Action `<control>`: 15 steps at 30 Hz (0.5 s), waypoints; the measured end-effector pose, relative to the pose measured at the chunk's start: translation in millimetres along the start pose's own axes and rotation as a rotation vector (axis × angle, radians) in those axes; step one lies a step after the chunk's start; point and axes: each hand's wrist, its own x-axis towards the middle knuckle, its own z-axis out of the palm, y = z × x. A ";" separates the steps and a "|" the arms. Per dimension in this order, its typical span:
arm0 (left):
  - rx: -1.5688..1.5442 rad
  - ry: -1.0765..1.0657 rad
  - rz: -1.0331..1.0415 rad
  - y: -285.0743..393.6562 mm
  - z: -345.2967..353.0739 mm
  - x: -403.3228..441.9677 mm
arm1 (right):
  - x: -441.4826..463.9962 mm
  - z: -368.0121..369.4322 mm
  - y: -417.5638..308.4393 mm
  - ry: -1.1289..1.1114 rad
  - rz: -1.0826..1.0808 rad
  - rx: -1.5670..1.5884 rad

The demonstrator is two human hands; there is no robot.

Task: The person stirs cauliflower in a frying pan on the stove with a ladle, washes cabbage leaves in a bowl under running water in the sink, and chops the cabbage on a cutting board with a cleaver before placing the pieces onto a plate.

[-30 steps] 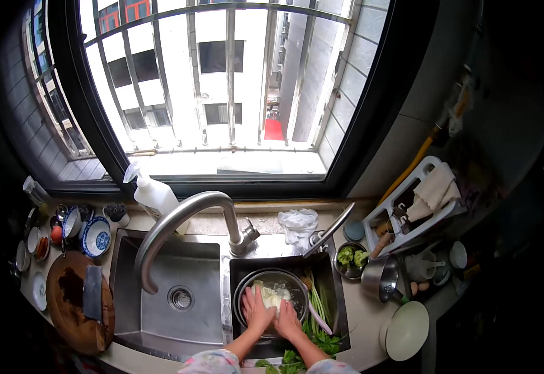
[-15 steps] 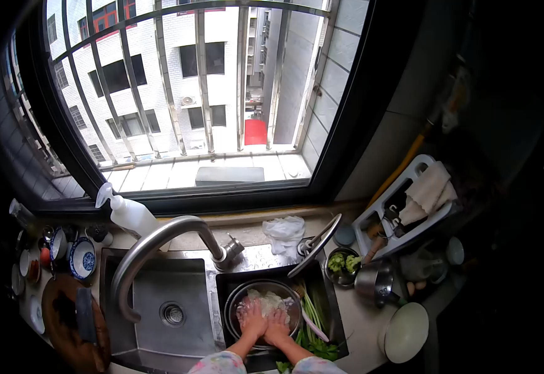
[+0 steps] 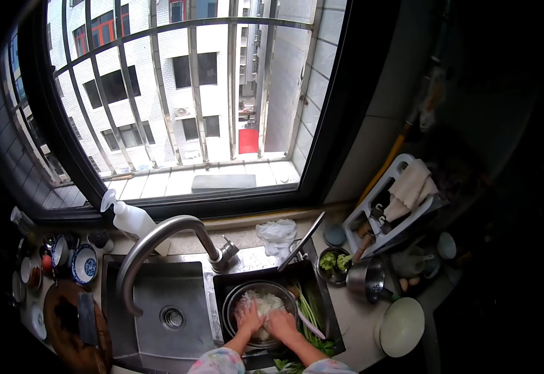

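A round metal bowl [image 3: 229,305] sits in the right sink basin with a pale, dough-like mass [image 3: 267,303] inside. My left hand [image 3: 248,316] lies on the left part of the mass, its fingers apart and pointing up the bowl. My right hand [image 3: 280,324] presses into the mass at the lower right, with its fingers bent and their tips hidden against it. Green stalks with leaves [image 3: 309,311] lie in the basin to the right of the bowl.
The steel faucet [image 3: 160,234] arches over the left basin [image 3: 160,287]. A round chopping board [image 3: 66,311] with a cleaver [image 3: 87,318] stands at left. On the right are a broccoli bowl [image 3: 333,262], a metal pot [image 3: 365,279], a pale bowl [image 3: 401,327] and a rack [image 3: 384,234].
The view has shifted. My hands were side by side and flat on the mass half a second ago; now they are further apart, and my right hand's fingers are bent.
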 end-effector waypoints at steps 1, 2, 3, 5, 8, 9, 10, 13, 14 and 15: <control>-0.033 -0.025 -0.014 0.1 -1.3 0.3 | -5.2 -7.2 -1.9 0.056 -0.005 0.012; -0.044 -0.007 0.006 -0.2 -2.6 -0.2 | -6.8 -3.0 2.4 0.205 -0.004 -0.071; -0.055 0.011 0.024 0.2 -5.4 -1.5 | -7.7 6.9 9.5 0.355 -0.004 -0.153; -0.096 0.032 0.049 0.4 -12.0 -6.5 | -16.0 16.9 15.8 0.480 0.044 -0.214; -0.209 0.090 0.046 3.8 -27.7 -12.3 | -20.0 17.8 19.0 0.455 0.192 -0.078; -0.258 0.132 0.023 7.7 -32.2 -18.8 | -15.6 20.3 21.9 0.460 0.247 0.021; -0.307 0.172 -0.002 11.5 -35.0 -24.2 | -13.2 18.9 22.0 0.462 0.302 0.119; -0.331 0.195 -0.166 21.5 -39.9 -23.1 | -3.2 4.6 23.8 0.414 0.437 0.245; -0.348 0.190 -0.214 23.0 -40.1 -21.8 | 0.2 1.2 26.1 0.380 0.485 0.257; -0.373 0.177 -0.250 23.3 -39.6 -20.5 | 3.9 3.3 30.0 0.402 0.487 0.225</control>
